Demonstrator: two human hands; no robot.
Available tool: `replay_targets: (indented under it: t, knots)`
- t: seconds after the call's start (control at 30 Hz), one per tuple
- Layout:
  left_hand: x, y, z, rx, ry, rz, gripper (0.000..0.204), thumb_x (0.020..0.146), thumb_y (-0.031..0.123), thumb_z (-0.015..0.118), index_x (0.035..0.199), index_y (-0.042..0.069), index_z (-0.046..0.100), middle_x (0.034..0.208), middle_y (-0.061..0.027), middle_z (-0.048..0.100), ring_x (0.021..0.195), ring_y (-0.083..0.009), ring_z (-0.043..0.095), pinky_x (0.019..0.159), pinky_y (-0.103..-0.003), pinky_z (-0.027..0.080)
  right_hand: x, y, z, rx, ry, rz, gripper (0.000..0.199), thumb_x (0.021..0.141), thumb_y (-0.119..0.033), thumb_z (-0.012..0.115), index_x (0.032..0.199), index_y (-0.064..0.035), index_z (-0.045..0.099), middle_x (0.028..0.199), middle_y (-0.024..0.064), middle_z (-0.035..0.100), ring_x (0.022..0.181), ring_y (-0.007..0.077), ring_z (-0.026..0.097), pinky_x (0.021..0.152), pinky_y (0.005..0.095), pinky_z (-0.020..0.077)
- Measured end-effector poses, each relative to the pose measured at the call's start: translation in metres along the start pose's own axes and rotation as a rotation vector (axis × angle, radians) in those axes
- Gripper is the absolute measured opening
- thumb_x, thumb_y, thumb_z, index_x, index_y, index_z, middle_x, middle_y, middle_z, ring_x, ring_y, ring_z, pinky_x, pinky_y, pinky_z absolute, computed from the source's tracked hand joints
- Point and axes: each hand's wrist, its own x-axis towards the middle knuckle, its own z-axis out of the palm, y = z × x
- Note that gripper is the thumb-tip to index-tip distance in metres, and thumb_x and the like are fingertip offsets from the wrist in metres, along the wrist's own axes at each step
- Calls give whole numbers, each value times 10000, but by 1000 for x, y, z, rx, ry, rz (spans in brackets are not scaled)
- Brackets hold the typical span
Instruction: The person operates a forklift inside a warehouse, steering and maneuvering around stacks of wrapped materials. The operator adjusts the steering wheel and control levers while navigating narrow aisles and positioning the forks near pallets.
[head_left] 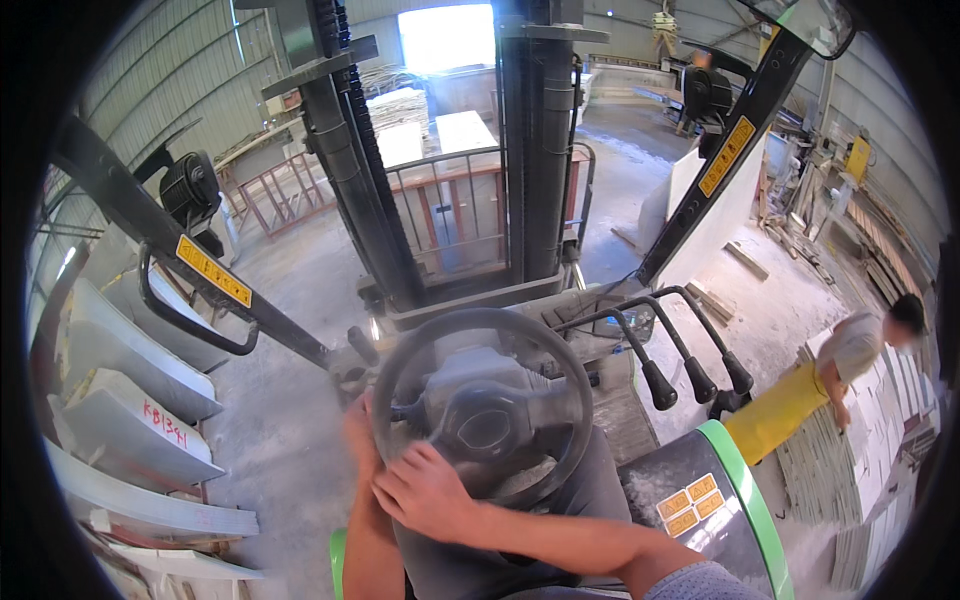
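A black steering wheel (487, 318) stands in front of me, with a dark hub in its middle. My right hand (425, 490) reaches across my lap, its fingers closed round the lower left of the rim. Just beyond it, my left hand (362, 435) is at the left side of the rim; it is smeared by motion and its fingers are partly hidden. To the right of the wheel, three black-knobbed levers (656, 385) stand untouched.
Ahead rises the forklift mast (535, 160), with a barred load guard (450, 210) beyond. Curved pale slabs (130, 340) lean at left. At right, a person in yellow (785, 410) bends over stacked slabs (835, 460). A large white slab (712, 215) stands behind the right post.
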Motion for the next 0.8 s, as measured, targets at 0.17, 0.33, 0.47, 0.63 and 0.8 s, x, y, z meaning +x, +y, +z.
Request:
replay_targets:
  t: [0.17, 0.33, 0.47, 0.63, 0.8]
  knots:
    - [7, -13, 6, -331, 121, 275, 441, 1050, 355, 500, 919, -32, 666, 742, -122, 626, 703, -167, 521, 683, -387, 472, 97, 51, 4, -133, 127, 52, 124, 832, -198, 715, 765, -105, 670, 820, 101, 632, 851, 300, 616, 852, 439, 456]
    - [13, -5, -16, 21, 26, -127, 420, 1026, 351, 507, 956, -28, 675, 767, -169, 643, 714, -195, 540, 707, -397, 478, 103, 104, -50, -313, 308, 168, 89, 869, -173, 706, 851, -90, 677, 837, 97, 677, 859, 301, 654, 832, 449, 464]
    - [19, 2, -27, -17, 3, -112, 358, 996, 308, 530, 958, -19, 669, 777, -183, 640, 714, -190, 535, 709, -392, 479, 60, 111, -81, -358, 416, 256, 65, 877, -97, 704, 866, -53, 657, 793, 92, 638, 793, 305, 616, 778, 438, 446]
    - [32, -15, -32, -72, 16, -95, 335, 997, 285, 528, 980, -9, 686, 813, -199, 663, 724, -199, 568, 719, -397, 486, -16, 78, -84, -403, 350, 437, 44, 916, -37, 660, 883, -27, 633, 869, 131, 639, 824, 314, 595, 759, 393, 472]
    - [49, -42, -36, -65, -21, -60, 423, 1036, 359, 506, 1008, -16, 699, 825, -189, 692, 742, -225, 614, 724, -410, 492, -57, 42, -50, -393, 325, 412, 73, 869, -9, 689, 861, -32, 620, 862, 133, 636, 828, 308, 602, 762, 399, 474]
